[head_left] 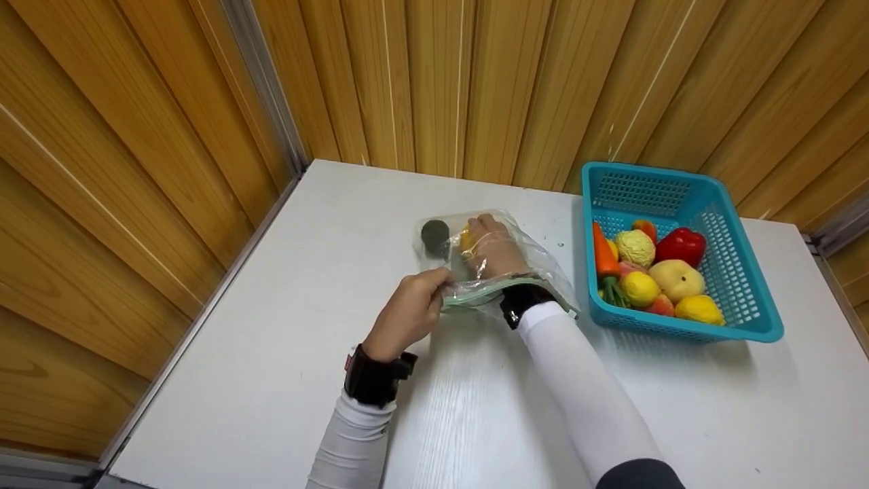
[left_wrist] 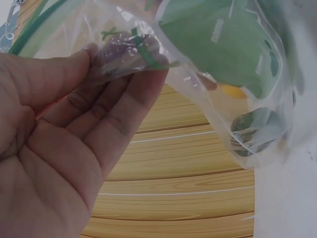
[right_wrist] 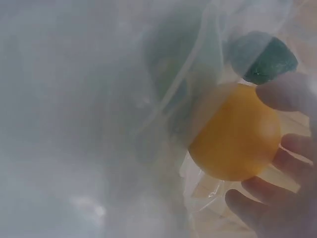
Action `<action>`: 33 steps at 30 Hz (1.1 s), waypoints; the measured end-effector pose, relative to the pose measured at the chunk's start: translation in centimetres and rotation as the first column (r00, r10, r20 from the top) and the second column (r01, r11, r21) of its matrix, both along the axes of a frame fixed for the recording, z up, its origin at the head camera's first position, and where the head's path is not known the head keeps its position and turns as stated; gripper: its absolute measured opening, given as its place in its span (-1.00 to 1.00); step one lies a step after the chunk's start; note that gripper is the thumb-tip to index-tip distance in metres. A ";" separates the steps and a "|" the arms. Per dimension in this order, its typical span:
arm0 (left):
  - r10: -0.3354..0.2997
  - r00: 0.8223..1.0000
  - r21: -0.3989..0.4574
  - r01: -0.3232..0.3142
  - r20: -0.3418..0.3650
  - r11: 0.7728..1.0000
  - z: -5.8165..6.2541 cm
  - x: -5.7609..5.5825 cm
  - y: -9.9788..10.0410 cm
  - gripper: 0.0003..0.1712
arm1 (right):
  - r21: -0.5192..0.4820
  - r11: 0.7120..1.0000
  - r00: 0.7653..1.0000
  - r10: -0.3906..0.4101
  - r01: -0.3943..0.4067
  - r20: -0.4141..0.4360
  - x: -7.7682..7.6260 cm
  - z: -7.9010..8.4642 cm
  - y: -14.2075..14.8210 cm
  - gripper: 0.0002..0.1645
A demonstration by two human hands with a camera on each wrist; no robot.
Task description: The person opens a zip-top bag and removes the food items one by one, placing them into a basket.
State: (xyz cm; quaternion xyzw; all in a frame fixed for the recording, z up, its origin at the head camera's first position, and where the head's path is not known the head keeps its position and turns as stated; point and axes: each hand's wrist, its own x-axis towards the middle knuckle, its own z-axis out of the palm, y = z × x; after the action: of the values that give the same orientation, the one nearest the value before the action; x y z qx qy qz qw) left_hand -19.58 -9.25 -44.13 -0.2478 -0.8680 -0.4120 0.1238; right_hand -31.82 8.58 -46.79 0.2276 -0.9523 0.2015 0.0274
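A clear plastic zip bag (head_left: 543, 268) with a green closure strip lies on the white table in the head view. My left hand (head_left: 411, 309) pinches the bag's near rim between thumb and fingers. Through the mouth of the bag reaches my right hand (head_left: 499, 251). Inside, its thumb and fingers are around a round, smooth orange fruit (right_wrist: 237, 136), seen close up in the right wrist view. Beside that fruit, at the bag's far left, is a dark green rounded item (head_left: 435, 238), its kind unclear. The left wrist view shows green print (left_wrist: 208, 39) on the bag.
A blue plastic basket (head_left: 679, 331) stands right of the bag. It holds several fruits and vegetables, among them a red pepper (head_left: 681, 246), a carrot (head_left: 602, 251) and a lemon (head_left: 700, 310). Wood-patterned walls (head_left: 434, 88) border the white table (head_left: 271, 360) behind and at left.
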 end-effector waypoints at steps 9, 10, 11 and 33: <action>0.013 1.000 -0.021 -0.012 0.016 1.000 0.1 0.1 0.1 -0.74 | 0.092 0.996 0.998 -0.004 -0.002 0.064 0.2 0.0 0.3 -0.36; 0.014 1.000 -0.021 -0.014 0.017 1.000 0.2 0.1 0.1 -0.73 | 0.096 0.995 0.998 0.002 -0.008 0.062 0.2 0.1 0.4 -0.34; 0.015 1.000 -0.019 -0.015 0.018 1.000 0.1 0.1 0.1 -0.73 | 0.093 0.996 0.998 0.004 -0.010 0.064 0.3 0.1 0.6 -0.32; 0.030 0.999 -0.004 -0.030 0.019 1.000 -0.2 -0.1 -0.2 -0.61 | -0.138 0.983 0.961 -0.077 0.117 0.267 3.3 2.5 1.0 -0.48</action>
State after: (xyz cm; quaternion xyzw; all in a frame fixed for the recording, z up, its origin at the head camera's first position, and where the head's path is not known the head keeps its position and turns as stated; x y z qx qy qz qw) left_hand -19.64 -9.48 -44.35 -0.2309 -0.8736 -0.4110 0.1211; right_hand -28.47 9.56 -44.24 0.1494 -0.9394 0.3004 -0.0707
